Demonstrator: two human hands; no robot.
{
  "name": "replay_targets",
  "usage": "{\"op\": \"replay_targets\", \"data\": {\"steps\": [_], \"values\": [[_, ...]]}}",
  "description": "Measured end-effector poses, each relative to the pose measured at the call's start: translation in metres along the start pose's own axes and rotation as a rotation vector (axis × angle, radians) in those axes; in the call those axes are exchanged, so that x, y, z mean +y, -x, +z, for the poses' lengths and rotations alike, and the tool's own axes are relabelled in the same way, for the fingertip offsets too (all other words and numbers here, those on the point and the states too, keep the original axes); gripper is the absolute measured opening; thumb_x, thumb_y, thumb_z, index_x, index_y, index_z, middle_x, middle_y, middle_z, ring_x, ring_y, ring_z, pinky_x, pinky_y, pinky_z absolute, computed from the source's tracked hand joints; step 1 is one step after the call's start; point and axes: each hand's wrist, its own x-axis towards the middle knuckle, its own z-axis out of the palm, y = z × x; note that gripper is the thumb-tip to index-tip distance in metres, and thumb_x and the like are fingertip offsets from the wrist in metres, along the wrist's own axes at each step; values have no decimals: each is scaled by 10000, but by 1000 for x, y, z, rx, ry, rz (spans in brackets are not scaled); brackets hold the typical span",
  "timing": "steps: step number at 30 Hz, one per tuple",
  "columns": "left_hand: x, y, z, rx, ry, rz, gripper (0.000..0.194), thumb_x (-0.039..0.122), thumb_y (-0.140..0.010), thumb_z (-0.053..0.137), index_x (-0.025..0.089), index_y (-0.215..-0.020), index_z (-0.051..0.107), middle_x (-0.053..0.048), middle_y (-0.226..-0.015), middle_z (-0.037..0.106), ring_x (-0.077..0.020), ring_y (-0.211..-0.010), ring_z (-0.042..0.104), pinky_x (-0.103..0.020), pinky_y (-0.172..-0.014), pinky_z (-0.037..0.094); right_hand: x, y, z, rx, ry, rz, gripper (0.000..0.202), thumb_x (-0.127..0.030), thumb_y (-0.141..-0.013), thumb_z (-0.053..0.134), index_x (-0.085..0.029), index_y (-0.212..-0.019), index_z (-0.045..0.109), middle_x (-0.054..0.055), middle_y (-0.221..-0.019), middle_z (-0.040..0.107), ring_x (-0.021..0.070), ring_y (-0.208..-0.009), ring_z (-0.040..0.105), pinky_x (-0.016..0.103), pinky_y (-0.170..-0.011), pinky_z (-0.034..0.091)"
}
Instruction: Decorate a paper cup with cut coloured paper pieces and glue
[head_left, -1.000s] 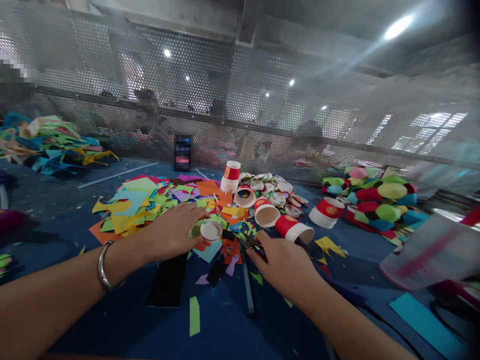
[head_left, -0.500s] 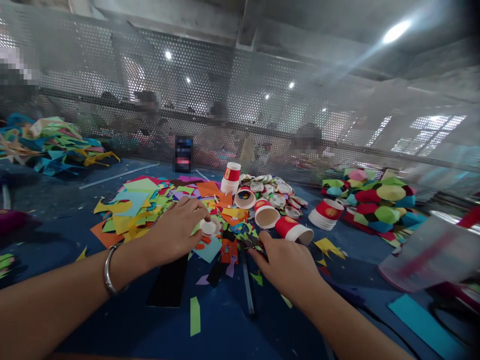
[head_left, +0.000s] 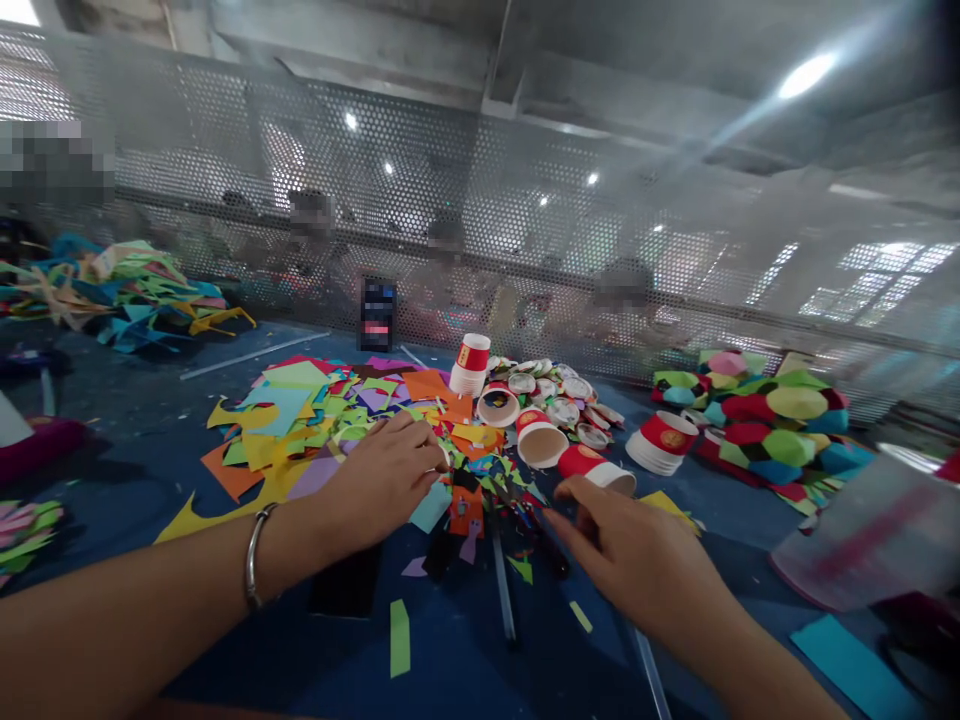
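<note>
Hands, two, work over a blue table (head_left: 247, 660). Left hand (head_left: 386, 475): fingers curl down at one white round piece (head_left: 438, 461), mostly hidden beneath them; whether they grip it cannot be determined. One silver bracelet (head_left: 253, 560) encircles the left wrist. Right hand (head_left: 634, 535): open, thumb and index finger apart, just beside the red cup (head_left: 596, 468).

Cups, red and white, occupy four positions: one upright stack (head_left: 470, 366) at the far centre, one tilted stack (head_left: 661, 443) to the right, and two units on their sides between them, namely the red cup and the middle cup (head_left: 541, 440). The middle cup opens toward the near side and exposes its white inner wall. One pale ring-shaped rim (head_left: 497, 406) lies between the upright stack and the middle cup; dark and yellow matter shows within it.

One translucent container (head_left: 862, 530) stands at the right; a pink streak shows through its wall, contents unclear.

Coloured paper forms one scrap heap (head_left: 289, 405) at the centre-left and one cut-out pile (head_left: 142, 290) at the far left. One pile of round discs (head_left: 562, 395) lies behind the middle cup. One phone (head_left: 377, 315) stands upright at the far side.
</note>
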Motion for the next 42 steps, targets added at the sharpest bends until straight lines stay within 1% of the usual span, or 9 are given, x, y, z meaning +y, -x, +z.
{"op": "replay_targets", "data": {"steps": [5,9,11,15,20,25,33,39,42], "values": [[-5,-2,6,50,27,25,211,191,-983,502,198,-1038,706,-71,-1049,641,-256,-1063,529,-467,-1003,399,51,42,4,176,-72,-21,271,-475,-971,510,-270,-1101,631,11,-838,759,204,-683,737,296,-581,531],[-8,-5,12,90,53,43,197,186,-971,520,211,-1041,702,-57,-1036,636,-244,-1065,531,-445,-1014,396,82,70,25,208,-27,62,287,-516,-961,514,-282,-1076,635,21,-896,759,209,-706,741,296,-560,558],[-8,-7,15,96,41,63,190,219,-973,526,216,-1045,701,-57,-1040,625,-243,-1069,527,-443,-1026,388,88,78,35,265,1,76,279,-510,-971,498,-280,-1065,627,30,-958,746,227,-805,736,326,-647,572],[-8,-16,18,82,-12,99,208,315,-959,555,213,-1084,685,-80,-1084,598,-270,-1100,508,-454,-1013,393,87,84,45,368,29,59,272,-484,-989,471,-263,-1032,624,35,-915,714,236,-812,702,358,-687,542],[-8,-32,18,35,-23,167,205,241,-916,596,211,-1098,687,-75,-1076,616,-257,-1076,527,-426,-1015,384,78,81,44,444,53,37,310,-488,-1002,442,-242,-993,630,58,-914,701,265,-860,678,399,-749,511],[-6,-37,18,-12,-4,176,176,271,-886,634,220,-1037,707,-59,-987,633,-248,-1009,560,-389,-937,420,76,84,44,465,29,40,278,-464,-1000,472,-236,-1014,632,58,-931,700,256,-882,667,393,-787,507],[-14,-53,28,-75,-30,157,185,295,-845,669,207,-1001,714,-68,-970,653,-247,-964,584,-387,-902,440,86,84,48,363,13,52,306,-495,-980,469,-242,-1035,634,80,-989,712,306,-928,649,505,-875,487],[-10,-52,24,-9,-35,166,118,246,-832,664,184,-916,718,-97,-966,648,-297,-1017,557,-463,-950,418,90,87,52,250,-118,59,288,-344,-960,501,-235,-1220,565,107,-1214,635,286,-1119,631,454,-924,525],[-6,-48,24,20,7,166,104,193,-827,651,179,-911,710,-102,-975,654,-303,-1042,559,-473,-962,410,92,85,54,252,-102,68,323,-324,-921,524,-240,-1231,561,103,-1218,622,282,-1068,659,436,-880,550]]}}
